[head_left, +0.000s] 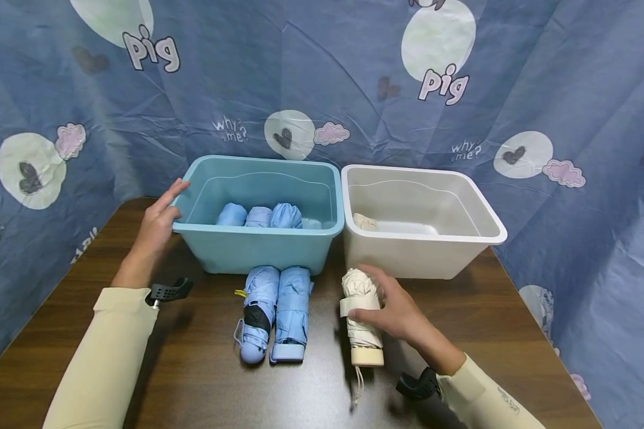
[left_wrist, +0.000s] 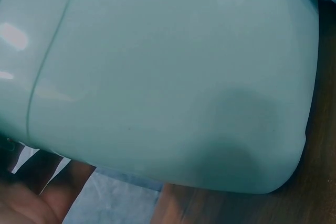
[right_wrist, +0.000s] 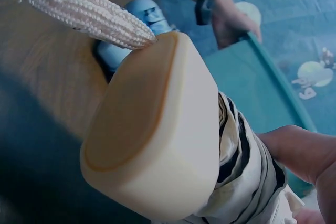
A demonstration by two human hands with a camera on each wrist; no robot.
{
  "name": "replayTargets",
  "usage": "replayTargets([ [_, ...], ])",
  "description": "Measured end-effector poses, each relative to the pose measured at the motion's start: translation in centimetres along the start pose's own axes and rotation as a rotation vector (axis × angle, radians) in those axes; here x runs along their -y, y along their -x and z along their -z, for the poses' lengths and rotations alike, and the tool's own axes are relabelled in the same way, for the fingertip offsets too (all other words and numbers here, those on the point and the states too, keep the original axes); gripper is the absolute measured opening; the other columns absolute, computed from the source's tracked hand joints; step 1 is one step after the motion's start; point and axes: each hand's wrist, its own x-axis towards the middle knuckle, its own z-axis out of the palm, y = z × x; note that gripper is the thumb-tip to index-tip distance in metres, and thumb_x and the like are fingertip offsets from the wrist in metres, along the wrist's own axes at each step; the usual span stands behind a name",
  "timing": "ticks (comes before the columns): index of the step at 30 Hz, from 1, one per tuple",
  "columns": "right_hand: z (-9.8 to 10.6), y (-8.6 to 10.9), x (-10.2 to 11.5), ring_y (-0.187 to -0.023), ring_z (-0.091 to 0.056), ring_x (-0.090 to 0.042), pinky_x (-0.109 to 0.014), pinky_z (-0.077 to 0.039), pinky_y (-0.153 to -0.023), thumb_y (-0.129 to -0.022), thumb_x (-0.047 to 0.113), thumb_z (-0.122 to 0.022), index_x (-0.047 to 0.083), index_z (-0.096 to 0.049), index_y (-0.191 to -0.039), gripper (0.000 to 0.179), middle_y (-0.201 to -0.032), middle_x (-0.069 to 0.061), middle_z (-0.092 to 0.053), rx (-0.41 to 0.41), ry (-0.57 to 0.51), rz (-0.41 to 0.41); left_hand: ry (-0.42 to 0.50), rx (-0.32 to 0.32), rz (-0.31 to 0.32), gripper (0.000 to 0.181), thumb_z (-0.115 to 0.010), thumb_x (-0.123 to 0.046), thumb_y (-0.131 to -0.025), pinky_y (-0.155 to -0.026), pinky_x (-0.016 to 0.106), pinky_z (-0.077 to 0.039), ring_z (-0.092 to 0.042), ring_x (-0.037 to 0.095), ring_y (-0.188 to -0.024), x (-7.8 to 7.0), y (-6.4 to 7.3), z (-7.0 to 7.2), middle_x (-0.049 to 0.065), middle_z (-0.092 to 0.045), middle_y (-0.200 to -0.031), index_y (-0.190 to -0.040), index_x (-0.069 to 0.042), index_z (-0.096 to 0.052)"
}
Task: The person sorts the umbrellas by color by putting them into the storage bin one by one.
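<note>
My left hand holds the rim at the left end of a blue plastic storage bin; the left wrist view shows its fingers against the bin wall. Three rolled blue fabric bundles are inside. With thumb and fingers around its middle, my right hand grips a folded cream umbrella on the table, handle end toward me. Its beige handle and braided wrist cord show large in the right wrist view. Two folded blue umbrellas lie side by side before the blue bin.
A white plastic bin stands right beside the blue one, with a cream fabric item partly visible inside. Both bins are on a dark wooden table. Behind them hangs a blue patterned cloth.
</note>
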Motion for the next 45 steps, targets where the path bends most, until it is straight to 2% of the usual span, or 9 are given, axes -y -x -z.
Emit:
replayTargets([
  [2, 0.8, 0.2, 0.3, -0.087, -0.061, -0.024, -0.036, -0.052, -0.066, -0.072, 0.014, -0.083, 0.025, -0.043, -0.143, 0.082, -0.124, -0.016, -0.05, 0.024, -0.079, -0.004, 0.003, 0.003, 0.001, 0.058, -0.034, 0.002, -0.087, -0.109, 0.033, -0.017, -0.018, 0.025, -0.145, 0.0, -0.1, 0.1, 0.008, -0.025, -0.157, -0.145, -0.002, -0.041],
  [5, 1.9, 0.7, 0.7, -0.087, -0.064, -0.026, -0.038, -0.053, -0.066, -0.074, 0.01, -0.082, 0.025, -0.041, -0.144, 0.082, -0.125, -0.017, -0.05, 0.055, -0.162, -0.012, 0.007, 0.007, 0.013, 0.058, -0.034, 0.002, -0.088, -0.108, 0.034, -0.017, -0.017, 0.026, -0.145, 0.0, -0.1, 0.2, 0.008, -0.024, -0.158, -0.145, -0.002, -0.04],
  [11, 3.6, 1.9, 1.2, -0.087, -0.066, -0.026, -0.039, -0.053, -0.069, -0.075, 0.018, -0.082, 0.035, -0.038, -0.144, 0.083, -0.126, -0.015, -0.052, 0.066, -0.167, -0.057, 0.004, 0.011, 0.021, 0.057, -0.034, 0.002, -0.088, -0.11, 0.039, -0.015, -0.017, 0.027, -0.145, -0.2, 0.2, 0.2, 0.01, -0.024, -0.158, -0.145, 0.0, -0.04],
  [19, 6.3, 3.0, 3.0, -0.091, -0.067, -0.029, -0.044, -0.054, -0.068, -0.078, 0.018, -0.08, 0.035, -0.033, -0.147, 0.085, -0.122, -0.021, -0.052, 0.085, -0.218, -0.077, 0.007, 0.012, 0.015, 0.057, -0.034, 0.002, -0.088, -0.111, 0.04, -0.014, -0.016, 0.027, -0.145, -0.2, 0.3, 0.3, 0.009, -0.023, -0.158, -0.145, 0.001, -0.039],
  [24, 8.0, 2.9, 4.0, -0.09, -0.068, -0.03, -0.044, -0.055, -0.066, -0.08, 0.016, -0.079, 0.03, -0.03, -0.149, 0.085, -0.12, -0.025, -0.05, 0.072, -0.201, -0.034, -0.002, 0.006, 0.011, 0.057, -0.034, 0.002, -0.088, -0.111, 0.038, -0.014, -0.016, 0.026, -0.145, -0.3, 0.2, 0.3, 0.008, -0.023, -0.158, -0.145, 0.0, -0.039],
  [30, 10.1, 1.9, 5.1, -0.092, -0.067, -0.032, -0.044, -0.054, -0.066, -0.082, 0.012, -0.076, 0.026, -0.026, -0.151, 0.086, -0.123, -0.027, -0.047, 0.027, -0.17, -0.007, -0.016, 0.016, 0.016, 0.058, -0.034, 0.001, -0.088, -0.111, 0.041, -0.015, -0.016, 0.027, -0.146, -0.1, 0.1, 0.0, 0.009, -0.023, -0.158, -0.146, -0.002, -0.039],
  [35, 11.9, 0.6, 6.0, -0.094, -0.064, -0.032, -0.044, -0.054, -0.069, -0.083, 0.014, -0.075, 0.032, -0.025, -0.151, 0.086, -0.124, -0.024, -0.046, -0.027, -0.166, -0.015, -0.012, 0.016, 0.018, 0.057, -0.034, 0.0, -0.089, -0.11, 0.039, -0.016, -0.016, 0.022, -0.146, -0.1, 0.0, -0.2, 0.005, -0.023, -0.158, -0.146, -0.005, -0.04],
  [41, 13.6, -2.2, 6.4, -0.094, -0.059, -0.028, -0.038, -0.053, -0.066, -0.083, 0.018, -0.076, 0.031, -0.025, -0.152, 0.087, -0.125, -0.02, -0.04, -0.088, -0.101, -0.016, -0.014, 0.015, 0.026, 0.058, -0.033, -0.001, -0.09, -0.11, 0.04, -0.016, -0.016, 0.019, -0.146, 0.0, 0.3, 0.0, 0.0, -0.023, -0.159, -0.147, -0.009, -0.042],
  [45, 14.4, -4.4, 6.2, -0.088, -0.057, -0.023, -0.036, -0.052, -0.06, -0.083, 0.018, -0.075, 0.027, -0.023, -0.153, 0.087, -0.125, -0.018, -0.039, -0.12, -0.098, -0.011, -0.005, 0.023, 0.028, 0.058, -0.033, -0.002, -0.09, -0.111, 0.043, -0.015, -0.015, 0.02, -0.146, 0.0, 0.3, 0.1, -0.001, -0.022, -0.159, -0.147, -0.009, -0.041],
])
